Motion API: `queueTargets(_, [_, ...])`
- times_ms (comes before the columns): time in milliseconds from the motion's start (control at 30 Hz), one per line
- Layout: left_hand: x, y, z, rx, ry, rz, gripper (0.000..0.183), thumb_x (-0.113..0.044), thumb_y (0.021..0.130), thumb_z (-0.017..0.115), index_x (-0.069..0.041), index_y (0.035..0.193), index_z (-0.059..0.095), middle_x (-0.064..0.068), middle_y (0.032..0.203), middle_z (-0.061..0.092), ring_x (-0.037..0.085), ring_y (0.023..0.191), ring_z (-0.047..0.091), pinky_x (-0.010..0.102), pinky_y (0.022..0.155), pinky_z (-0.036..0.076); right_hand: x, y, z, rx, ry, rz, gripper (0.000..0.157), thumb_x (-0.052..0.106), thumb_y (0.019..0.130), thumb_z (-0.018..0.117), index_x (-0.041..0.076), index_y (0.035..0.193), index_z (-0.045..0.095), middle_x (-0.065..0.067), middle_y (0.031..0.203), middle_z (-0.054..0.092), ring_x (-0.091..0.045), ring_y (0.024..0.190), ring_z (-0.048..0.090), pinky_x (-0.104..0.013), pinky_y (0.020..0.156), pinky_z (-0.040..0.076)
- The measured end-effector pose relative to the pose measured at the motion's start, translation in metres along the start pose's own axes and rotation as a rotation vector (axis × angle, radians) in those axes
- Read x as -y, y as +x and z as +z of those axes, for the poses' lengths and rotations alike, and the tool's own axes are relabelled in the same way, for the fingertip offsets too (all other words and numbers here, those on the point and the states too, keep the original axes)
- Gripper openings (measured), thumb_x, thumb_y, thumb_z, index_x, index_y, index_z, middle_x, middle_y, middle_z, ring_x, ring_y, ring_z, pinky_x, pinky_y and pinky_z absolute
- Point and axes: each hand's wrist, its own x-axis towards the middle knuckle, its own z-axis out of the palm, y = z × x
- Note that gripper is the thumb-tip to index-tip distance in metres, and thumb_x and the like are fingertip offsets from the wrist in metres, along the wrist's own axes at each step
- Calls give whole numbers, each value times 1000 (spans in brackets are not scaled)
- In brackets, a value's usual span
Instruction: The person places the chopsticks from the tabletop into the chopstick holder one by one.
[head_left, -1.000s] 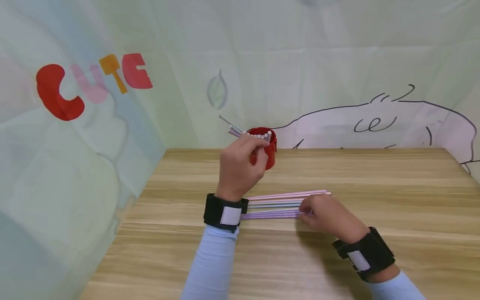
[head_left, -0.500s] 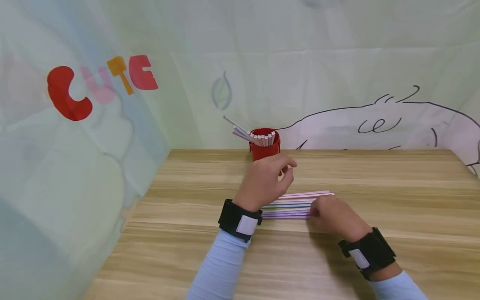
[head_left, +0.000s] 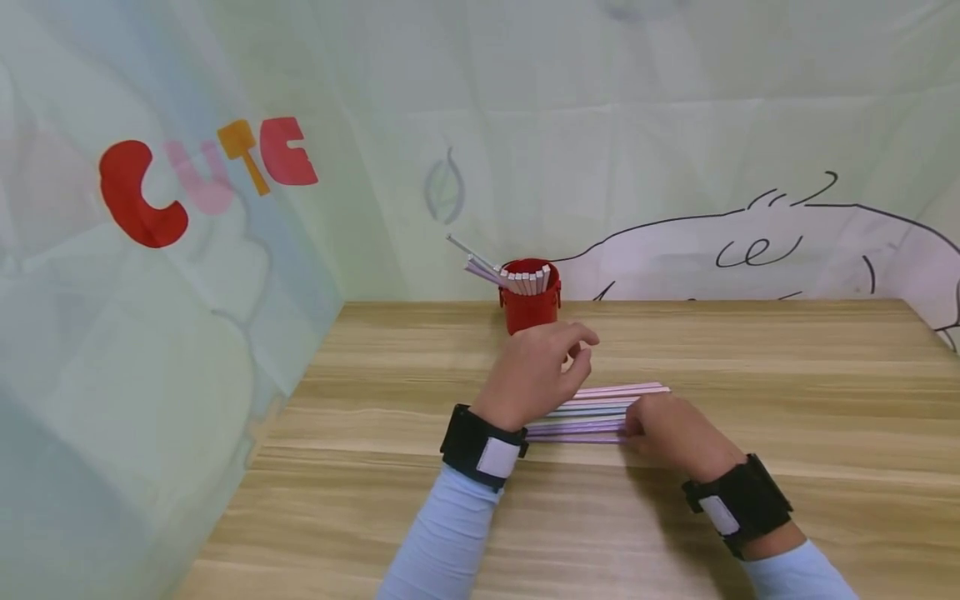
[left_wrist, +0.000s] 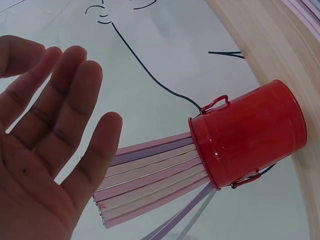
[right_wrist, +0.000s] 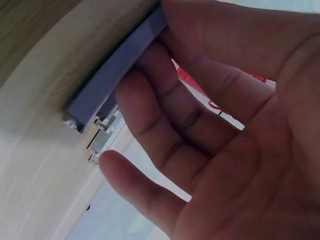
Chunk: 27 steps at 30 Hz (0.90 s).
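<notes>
My right hand [head_left: 682,433] pinches the end of a purple stick [right_wrist: 112,70] between thumb and fingers, at the right end of a row of long pastel sticks [head_left: 600,409] on the table. In the head view that purple stick lies a little apart along the row's near side. My left hand [head_left: 534,375] holds nothing and hovers over the left part of the row, its fingers loosely bent. Just beyond it stands a small red bucket [head_left: 531,312] with side handles. Several pastel sticks [left_wrist: 150,175] stand in the bucket, a few leaning out to the left.
The wooden table [head_left: 337,467] meets a printed cloth backdrop [head_left: 600,167] right behind the bucket. Another cloth wall [head_left: 187,333] with coloured letters runs along the left table edge. The left hand hides part of the bucket's base.
My left hand has drawn back from the bucket's rim toward the row, leaving sticks in the bucket. My right hand stays at the row's end, where a purple stick has separated toward the near side.
</notes>
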Motion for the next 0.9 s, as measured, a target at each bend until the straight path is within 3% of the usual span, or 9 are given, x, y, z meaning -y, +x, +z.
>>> queueTargets(167, [1,0,-1,9,-1,-18,20,-19,96,65,-15,114,74,-4,101,74,4,80,64,13,72,50,-2,-1,-3,21,43,-45,22,0,82,75,12,67,66,7,66,53,-9,58,45,-27,53,41])
queueTargets(333, [-1,0,-2,16,4,-21,20,-20,96,65,-15,114,74,-4,100,74,6,80,64,13,71,50,0,-2,-12,69,104,0,14,-3,84,71,8,78,65,3,74,56,-12,63,49,-28,57,44])
queueTargets(600, [-3,1,-3,21,15,-12,20,-19,97,63,-15,114,74,-5,98,73,4,79,63,13,68,48,2,-2,-24,61,147,3,12,-4,87,68,7,85,66,2,77,58,-12,66,50,-28,59,44])
queueTargets(900, [-6,-1,-3,62,11,-13,23,-21,97,64,-15,117,72,-5,97,72,4,78,60,12,68,47,8,-3,-40,-66,194,-76,6,0,89,73,5,86,71,4,79,63,-9,70,55,-28,61,50])
